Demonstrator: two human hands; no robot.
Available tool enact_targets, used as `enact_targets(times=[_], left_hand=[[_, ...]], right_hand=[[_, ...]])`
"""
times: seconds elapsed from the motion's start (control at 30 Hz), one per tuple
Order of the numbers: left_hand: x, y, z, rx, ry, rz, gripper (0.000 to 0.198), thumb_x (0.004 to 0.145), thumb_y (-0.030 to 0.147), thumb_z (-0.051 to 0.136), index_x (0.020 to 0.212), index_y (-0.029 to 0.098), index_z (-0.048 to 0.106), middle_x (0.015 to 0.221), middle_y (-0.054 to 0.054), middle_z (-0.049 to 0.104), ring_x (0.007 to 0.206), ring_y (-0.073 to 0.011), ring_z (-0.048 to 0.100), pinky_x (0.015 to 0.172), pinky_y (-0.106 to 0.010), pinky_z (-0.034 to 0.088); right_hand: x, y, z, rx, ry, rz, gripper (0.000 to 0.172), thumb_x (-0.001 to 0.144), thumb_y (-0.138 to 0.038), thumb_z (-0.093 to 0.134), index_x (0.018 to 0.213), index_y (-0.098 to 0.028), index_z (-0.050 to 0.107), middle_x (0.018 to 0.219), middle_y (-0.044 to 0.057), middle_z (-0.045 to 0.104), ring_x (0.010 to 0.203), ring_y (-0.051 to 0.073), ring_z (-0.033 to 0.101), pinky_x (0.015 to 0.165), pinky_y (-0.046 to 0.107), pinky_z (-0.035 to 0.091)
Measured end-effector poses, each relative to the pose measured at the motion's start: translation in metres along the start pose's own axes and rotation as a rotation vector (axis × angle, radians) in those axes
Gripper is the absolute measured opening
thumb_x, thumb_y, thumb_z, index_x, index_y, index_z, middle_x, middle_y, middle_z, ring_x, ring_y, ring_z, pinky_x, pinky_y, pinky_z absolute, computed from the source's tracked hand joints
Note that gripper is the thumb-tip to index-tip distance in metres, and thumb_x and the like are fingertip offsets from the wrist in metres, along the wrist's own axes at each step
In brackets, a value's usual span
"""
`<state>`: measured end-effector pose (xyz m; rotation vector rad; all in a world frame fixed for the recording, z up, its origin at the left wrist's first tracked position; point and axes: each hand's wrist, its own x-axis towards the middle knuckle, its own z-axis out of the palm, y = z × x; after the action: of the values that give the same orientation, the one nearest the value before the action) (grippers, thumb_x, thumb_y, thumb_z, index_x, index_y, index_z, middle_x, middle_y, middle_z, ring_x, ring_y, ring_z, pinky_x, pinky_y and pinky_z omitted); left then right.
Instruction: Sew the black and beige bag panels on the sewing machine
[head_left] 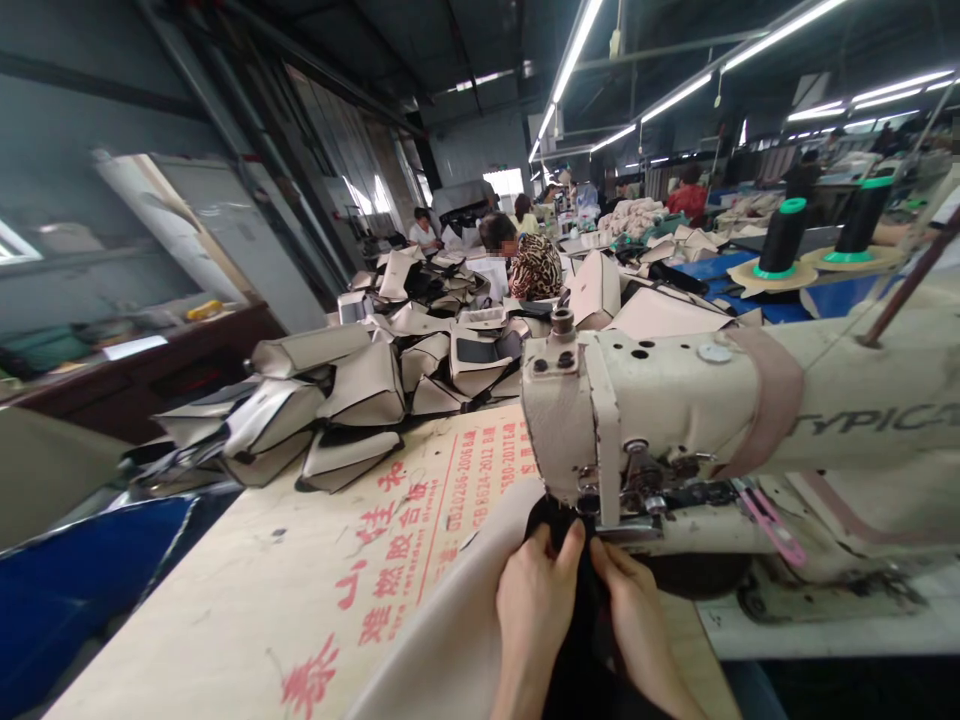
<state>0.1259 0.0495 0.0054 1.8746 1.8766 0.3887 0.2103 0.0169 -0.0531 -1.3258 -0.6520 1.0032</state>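
Note:
My left hand [536, 590] is closed on a piece of black fabric [547, 515], thumb on top, right in front of the needle area of a cream sewing machine [660, 400]. A large beige panel [450, 620] joins the black fabric and hangs toward me on the left. My right hand [630, 600] grips the right side of the same black fabric, thumb and fingers pressed together. The needle itself is hidden behind the machine head and the fabric. A pink thread snipper [772, 520] rests on the machine's lower arm.
A plywood tabletop [300, 570] with red printed lettering extends left. Piled beige bag pieces [360, 385] with black edges cover its far side. Black thread cones [780, 238] stand behind the machine. A blue sheet [75, 565] hangs at left. Other people sit farther back.

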Motion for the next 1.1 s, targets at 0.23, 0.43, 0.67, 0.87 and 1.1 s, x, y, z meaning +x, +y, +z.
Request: enact_targets(times=[0.23,0.43,0.67,0.87,1.1], left_hand=[[0.0,0.0,-0.002,0.034,0.005,0.008,0.04,0.085,0.051,0.036,0.066,0.021,0.053,0.06,-0.001,0.06,0.057,-0.0153,0.056,0.049,-0.022,0.026],[0.0,0.001,-0.003,0.021,-0.004,-0.007,0.042,0.085,0.052,0.035,0.066,0.02,0.054,0.06,-0.002,0.059,0.06,-0.0167,0.059,0.049,-0.023,0.026],[-0.001,0.001,-0.004,0.003,0.0,-0.006,0.041,0.084,0.052,0.035,0.065,0.02,0.052,0.06,-0.002,0.06,0.06,-0.0164,0.058,0.051,-0.022,0.027],[0.005,-0.002,-0.001,-0.011,0.006,-0.014,0.041,0.082,0.055,0.037,0.062,0.021,0.049,0.057,0.0,0.057,0.058,-0.0156,0.055,0.05,-0.022,0.027],[0.009,-0.003,0.0,-0.008,0.01,-0.037,0.043,0.08,0.058,0.034,0.059,0.021,0.044,0.055,0.0,0.053,0.056,-0.0158,0.051,0.05,-0.023,0.025]], right_hand=[[0.002,0.005,-0.002,0.16,-0.085,0.086,0.024,0.073,-0.045,0.058,0.078,-0.025,0.07,0.085,0.0,0.067,0.086,0.021,0.059,0.081,0.028,0.043],[0.003,0.007,-0.003,0.15,-0.089,0.077,0.024,0.074,-0.043,0.058,0.079,-0.023,0.069,0.084,0.001,0.067,0.083,0.021,0.058,0.08,0.028,0.043],[0.003,0.004,-0.006,0.092,-0.125,0.036,0.025,0.079,-0.042,0.052,0.079,-0.023,0.068,0.082,0.001,0.066,0.082,0.02,0.059,0.081,0.029,0.043],[0.007,0.001,-0.002,-0.068,-0.168,-0.012,0.034,0.083,-0.046,0.045,0.074,-0.02,0.066,0.064,0.001,0.061,0.063,0.018,0.056,0.061,0.025,0.044],[0.003,-0.036,-0.148,-0.67,0.277,-0.734,0.026,0.079,-0.042,0.058,0.092,-0.02,0.066,0.094,0.007,0.064,0.087,0.024,0.057,0.087,0.035,0.038]])
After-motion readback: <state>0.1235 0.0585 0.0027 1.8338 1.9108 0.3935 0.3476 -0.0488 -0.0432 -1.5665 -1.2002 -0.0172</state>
